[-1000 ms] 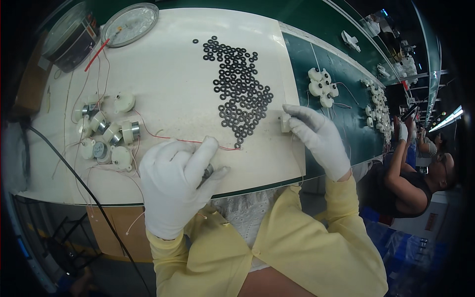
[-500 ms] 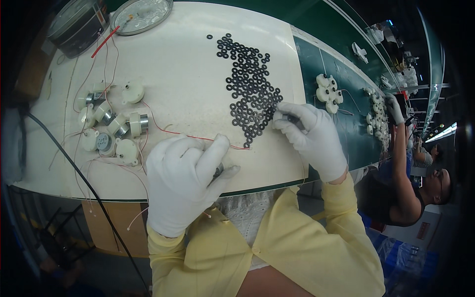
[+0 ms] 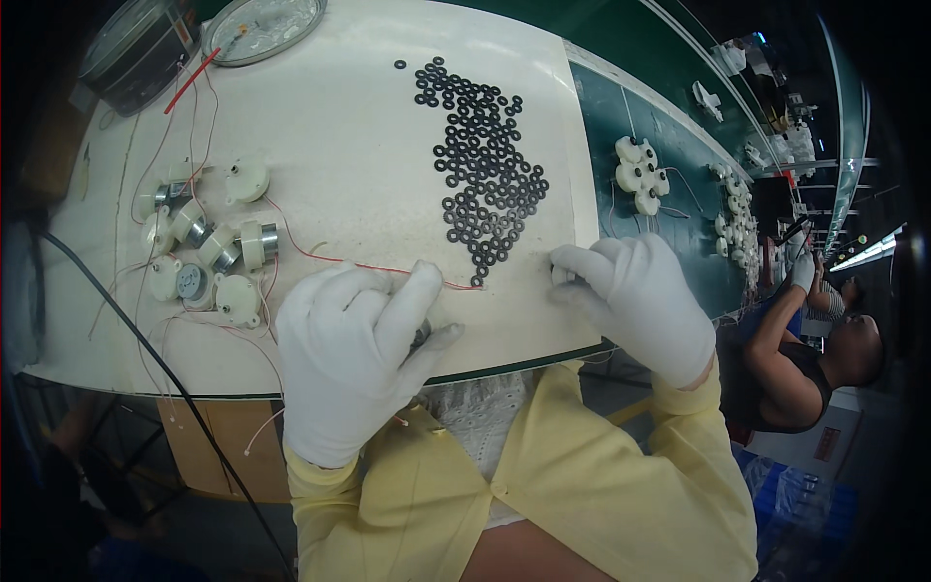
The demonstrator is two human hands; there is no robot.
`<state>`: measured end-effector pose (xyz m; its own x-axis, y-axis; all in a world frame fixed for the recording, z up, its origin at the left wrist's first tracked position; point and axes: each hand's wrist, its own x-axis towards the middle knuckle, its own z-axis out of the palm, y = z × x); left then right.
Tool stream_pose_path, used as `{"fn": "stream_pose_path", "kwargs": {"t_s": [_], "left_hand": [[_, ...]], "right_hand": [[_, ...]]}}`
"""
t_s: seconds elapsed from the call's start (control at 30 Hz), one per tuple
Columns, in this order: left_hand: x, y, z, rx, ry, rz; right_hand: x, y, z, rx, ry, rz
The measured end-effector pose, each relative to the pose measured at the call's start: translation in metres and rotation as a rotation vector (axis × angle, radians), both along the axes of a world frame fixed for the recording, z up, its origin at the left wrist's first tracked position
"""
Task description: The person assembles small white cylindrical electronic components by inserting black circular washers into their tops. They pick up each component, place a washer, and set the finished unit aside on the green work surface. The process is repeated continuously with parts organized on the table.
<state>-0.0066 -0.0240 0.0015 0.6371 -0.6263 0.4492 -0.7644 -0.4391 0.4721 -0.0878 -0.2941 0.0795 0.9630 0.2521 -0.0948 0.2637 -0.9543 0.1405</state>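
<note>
Small metal motor [image 3: 419, 337] is sitting mostly hidden inside the gloved left hand [image 3: 354, 354], its red wire [image 3: 339, 259] trailing across the white table. Black ring washers [image 3: 485, 179] are lying flat in a loose pile, nearest ones just beside the right hand's fingertips [image 3: 562, 276].

white knitted cloth gloves — left hand [image 3: 354, 364], right hand [image 3: 640, 301] | small black matt rubber-looking rings [image 3: 482, 173] | smooth off-white table top [image 3: 349, 126] — faint sheen | soft yellow cloth sleeves [image 3: 621, 485]
</note>
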Motion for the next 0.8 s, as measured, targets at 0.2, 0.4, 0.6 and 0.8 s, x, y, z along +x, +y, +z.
{"fn": "stream_pose_path", "kwargs": {"t_s": [0.2, 0.4, 0.6, 0.8], "left_hand": [[-0.001, -0.001, 0.001, 0.004, -0.016, 0.0], [-0.003, -0.001, 0.0, 0.001, -0.018, 0.025], [-0.003, -0.003, 0.0, 0.005, -0.049, 0.031], [-0.003, -0.004, 0.002, 0.002, -0.053, 0.019]], "right_hand": [[0.012, -0.001, 0.003, 0.007, 0.065, 0.064], [0.014, 0.002, 0.003, -0.059, 0.089, 0.067], [0.007, -0.025, -0.026, 0.604, 0.06, -0.297], [-0.003, -0.05, -0.045, 0.251, -0.287, -0.307]]}}
